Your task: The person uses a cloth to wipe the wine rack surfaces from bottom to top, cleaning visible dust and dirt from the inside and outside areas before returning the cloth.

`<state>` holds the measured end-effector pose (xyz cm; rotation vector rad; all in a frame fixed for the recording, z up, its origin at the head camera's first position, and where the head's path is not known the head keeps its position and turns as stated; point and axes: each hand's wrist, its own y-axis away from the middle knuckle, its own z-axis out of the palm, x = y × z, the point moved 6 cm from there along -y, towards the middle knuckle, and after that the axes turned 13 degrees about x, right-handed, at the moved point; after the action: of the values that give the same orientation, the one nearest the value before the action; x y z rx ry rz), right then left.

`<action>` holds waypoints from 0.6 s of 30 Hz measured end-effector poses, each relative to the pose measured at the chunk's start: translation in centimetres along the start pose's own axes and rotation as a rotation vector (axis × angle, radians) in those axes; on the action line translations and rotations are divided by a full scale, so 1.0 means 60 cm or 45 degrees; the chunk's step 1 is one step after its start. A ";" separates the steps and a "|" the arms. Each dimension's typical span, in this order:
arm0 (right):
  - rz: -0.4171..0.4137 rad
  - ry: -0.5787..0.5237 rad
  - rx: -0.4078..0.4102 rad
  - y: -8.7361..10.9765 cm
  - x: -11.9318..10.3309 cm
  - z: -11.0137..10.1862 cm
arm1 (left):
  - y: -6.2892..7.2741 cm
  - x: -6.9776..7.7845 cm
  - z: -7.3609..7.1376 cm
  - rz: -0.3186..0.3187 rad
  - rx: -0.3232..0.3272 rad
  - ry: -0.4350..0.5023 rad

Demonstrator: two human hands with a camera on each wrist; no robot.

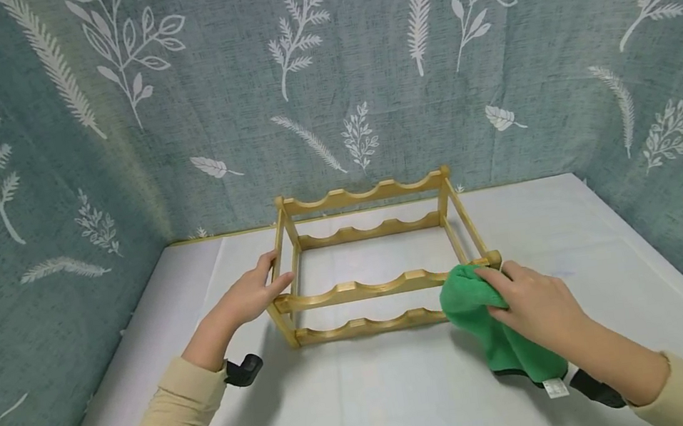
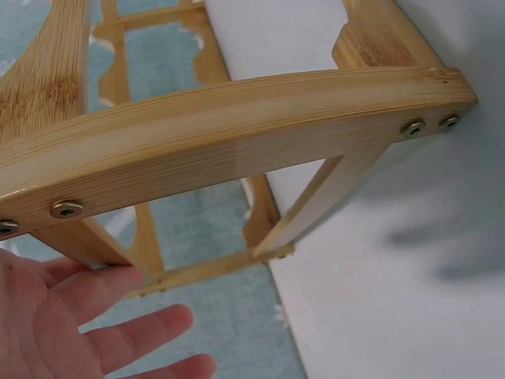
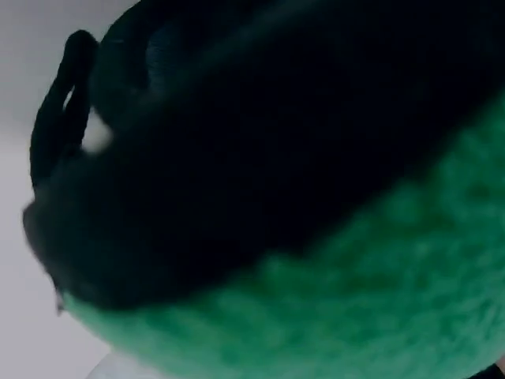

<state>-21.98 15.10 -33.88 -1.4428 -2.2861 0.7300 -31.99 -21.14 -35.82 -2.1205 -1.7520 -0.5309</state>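
A light wooden wine rack [image 1: 361, 290] with scalloped rails stands on the white-covered table. My left hand [image 1: 250, 295] holds the rack's upper left side rail, its thumb on the inner side. From close by, the left wrist view shows that side rail [image 2: 237, 130] with metal screws, and the fingers [image 2: 134, 335] partly spread beneath it. At the rack's front right corner, my right hand [image 1: 540, 303] grips a green cloth [image 1: 469, 297] against the end of the upper front rail. The cloth hangs down, its dark edge and white tag showing. Cloth and its dark edging fill most of the right wrist view.
A white cloth covers the table [image 1: 397, 393]. Blue-green curtains [image 1: 369, 130] with white leaf prints rise behind the table and on both sides. Each wrist wears a black strap-on device, the left one [image 1: 243, 371] just above the table.
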 end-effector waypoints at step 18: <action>-0.389 -0.218 0.133 -0.056 -0.154 0.041 | 0.001 -0.002 0.000 -0.020 -0.009 0.004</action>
<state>-21.81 4.97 -34.04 -0.9873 -2.4787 0.8886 -31.96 -21.25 -35.91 -2.1110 -1.7687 -0.5448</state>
